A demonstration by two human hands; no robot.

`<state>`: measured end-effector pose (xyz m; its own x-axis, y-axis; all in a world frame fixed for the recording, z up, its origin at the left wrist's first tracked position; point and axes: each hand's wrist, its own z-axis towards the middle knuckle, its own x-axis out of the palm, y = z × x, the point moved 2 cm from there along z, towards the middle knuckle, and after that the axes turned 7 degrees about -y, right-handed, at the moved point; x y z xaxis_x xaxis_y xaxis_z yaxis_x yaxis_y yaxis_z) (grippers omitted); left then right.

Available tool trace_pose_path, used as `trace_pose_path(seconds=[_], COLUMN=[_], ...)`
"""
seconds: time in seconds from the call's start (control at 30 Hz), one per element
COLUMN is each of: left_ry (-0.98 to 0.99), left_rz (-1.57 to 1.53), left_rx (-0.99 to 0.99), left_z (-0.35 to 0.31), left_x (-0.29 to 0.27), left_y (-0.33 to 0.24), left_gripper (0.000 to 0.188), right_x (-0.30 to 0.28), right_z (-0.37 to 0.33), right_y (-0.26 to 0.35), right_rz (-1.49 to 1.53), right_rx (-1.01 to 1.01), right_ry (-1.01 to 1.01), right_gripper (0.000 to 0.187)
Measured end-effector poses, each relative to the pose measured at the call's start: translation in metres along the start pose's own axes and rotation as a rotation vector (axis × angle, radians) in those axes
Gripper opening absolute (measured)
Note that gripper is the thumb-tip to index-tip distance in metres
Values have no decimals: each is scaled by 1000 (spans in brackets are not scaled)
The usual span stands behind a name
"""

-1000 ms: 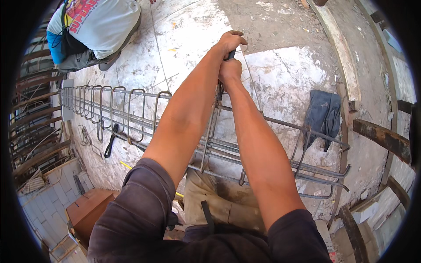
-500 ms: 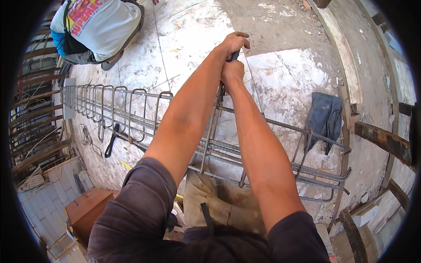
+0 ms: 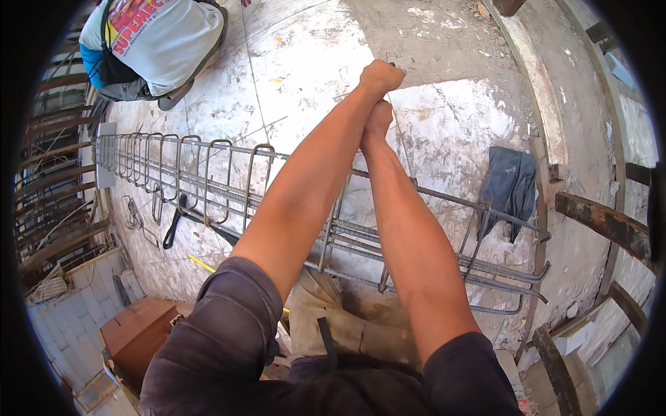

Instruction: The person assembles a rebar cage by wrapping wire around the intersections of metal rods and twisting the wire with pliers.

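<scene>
My left hand [image 3: 381, 78] is closed in a fist beyond the steel rebar cage [image 3: 451, 197]. Just below it, my right hand [image 3: 377, 121] is also closed, its wrist partly behind the left forearm. Both grip a dark-handled tool whose small dark tip [image 3: 393, 65] pokes out by the left fist; hands and forearm hide the rest, so its kind cannot be told. The cage stretches across the floor from far left to right, with square stirrups [image 3: 258, 177] along its left part. My arms reach over it.
Someone in a white shirt [image 3: 166, 52] crouches at upper left. Dark cloth [image 3: 512, 182] lies past the cage's right end. A black-handled tool [image 3: 171, 232] and a yellow strip [image 3: 201, 263] are at left, near a brown box [image 3: 139, 329]. Wooden beams [image 3: 603, 223] stand at right.
My left hand has closed, its outstretched fingers folding into a fist, and moved slightly right. The right hand has shifted a little right and down. The dark handle between them is now covered.
</scene>
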<state>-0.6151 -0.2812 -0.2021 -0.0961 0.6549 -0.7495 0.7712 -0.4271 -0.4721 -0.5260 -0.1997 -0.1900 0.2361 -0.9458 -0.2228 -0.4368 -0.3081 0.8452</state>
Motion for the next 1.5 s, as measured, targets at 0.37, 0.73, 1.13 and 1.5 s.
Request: trace_pose_path(seconds=[0.37, 0.73, 1.13, 1.5], left_ry=[267, 602, -474, -79], left_rz=[-462, -1223, -62, -328], left_rx=[24, 166, 433, 293], left_z=[-30, -42, -78, -13], left_x=[-12, -84, -81, -38], left_y=[-22, 17, -22, 7], left_gripper=[39, 48, 82, 92], right_x=[-20, -6, -12, -7], right_z=[10, -27, -18, 2], right_y=[11, 47, 29, 19], right_rz=[-204, 273, -47, 395], right_rx=[6, -16, -290, 152], right_ry=[33, 248, -70, 407], right_gripper=[59, 21, 37, 16])
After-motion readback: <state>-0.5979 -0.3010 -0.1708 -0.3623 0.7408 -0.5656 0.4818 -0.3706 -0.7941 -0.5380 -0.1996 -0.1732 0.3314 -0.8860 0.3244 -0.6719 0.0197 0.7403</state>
